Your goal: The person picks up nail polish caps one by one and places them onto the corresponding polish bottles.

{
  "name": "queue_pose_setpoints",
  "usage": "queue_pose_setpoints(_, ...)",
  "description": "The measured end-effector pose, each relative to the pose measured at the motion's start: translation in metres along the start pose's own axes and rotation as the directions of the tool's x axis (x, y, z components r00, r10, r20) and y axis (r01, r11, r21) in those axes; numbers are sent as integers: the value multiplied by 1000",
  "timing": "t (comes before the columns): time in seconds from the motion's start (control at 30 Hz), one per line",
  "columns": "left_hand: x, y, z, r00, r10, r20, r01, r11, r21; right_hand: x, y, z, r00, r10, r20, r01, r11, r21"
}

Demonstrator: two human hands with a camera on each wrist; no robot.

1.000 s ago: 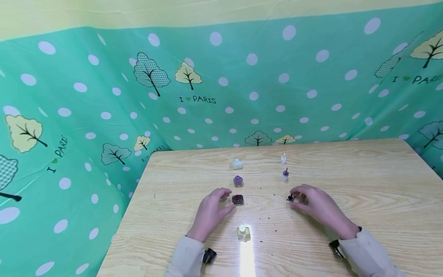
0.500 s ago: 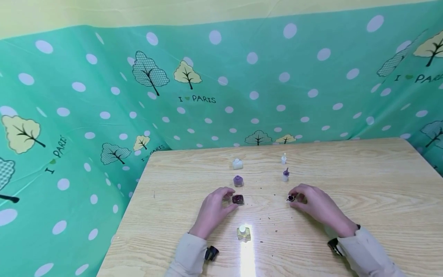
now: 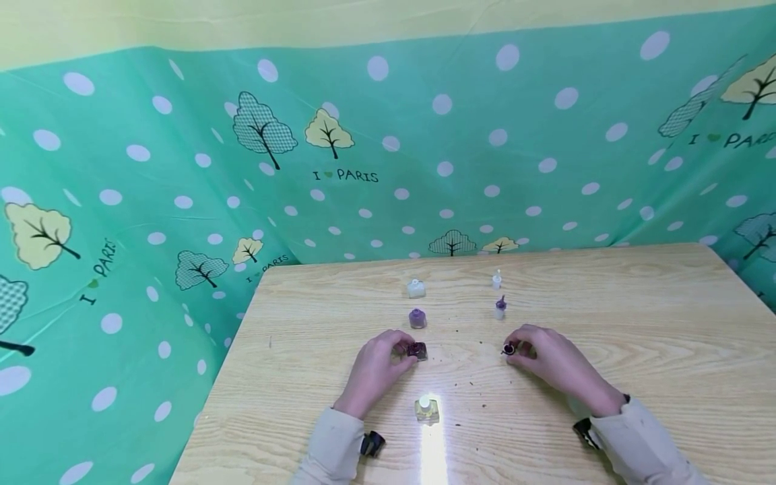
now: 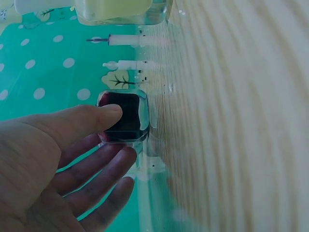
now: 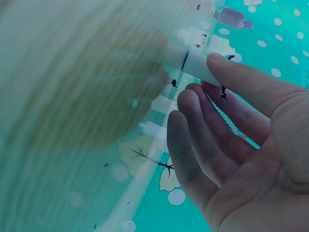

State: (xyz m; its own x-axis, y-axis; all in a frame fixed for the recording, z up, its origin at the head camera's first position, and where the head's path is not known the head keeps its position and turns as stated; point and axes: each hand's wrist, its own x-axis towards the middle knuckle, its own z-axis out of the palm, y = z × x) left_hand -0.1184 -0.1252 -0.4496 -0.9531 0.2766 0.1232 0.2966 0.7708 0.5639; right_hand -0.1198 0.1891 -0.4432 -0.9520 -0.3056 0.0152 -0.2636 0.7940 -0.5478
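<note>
Pinching dark bottle (image 4: pixel 129 119) in left hand (image 3: pixel 376 368), just nearside of purple bottle (image 3: pixel 417 318) | pinching upturned brush cap (image 5: pixel 200 67) in right hand (image 3: pixel 554 360), nearside-right of purple bottle | seemingly readying for recapping; next probably needing lifting, inverting cap

clock: centred on the tabletop (image 3: pixel 636 323) in head view, 12 = far edge
tabletop: pale wood, wavy grain; mirror-like sheen in both wrist views
glare (image 3: pixel 433 451): bright white streak on the wood, between 6 and 7, running toward the near side
specks (image 3: pixel 483 405): tiny dark bits, loose scatter around centre, mostly 5 to 6
cloth (image 3: pixel 339 215): green, pale dots (image 3: pixel 442 103), creased, wraps from past 9 round to nearly 3
cream band (image 3: pixel 303 27): along top of the cloth, at 12
checked tree (image 3: pixel 261 128): print, between 10 and 11; yellow tree (image 3: pixel 329 128) just beside it, at 11
lettering (image 3: pixel 345 176): "I PARIS" with a green heart, under the yellow tree
small tree pair (image 3: pixel 451 241): at 12, just above the far edge
big yellow tree (image 3: pixel 42 232): between 9 and 10, tilted
</note>
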Motion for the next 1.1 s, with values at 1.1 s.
queue_pose_setpoints(1.1,-13,7,-5,995,-12,-99,6,998,-66,-7,-10,-3,985,-75,-154,88,993,81)
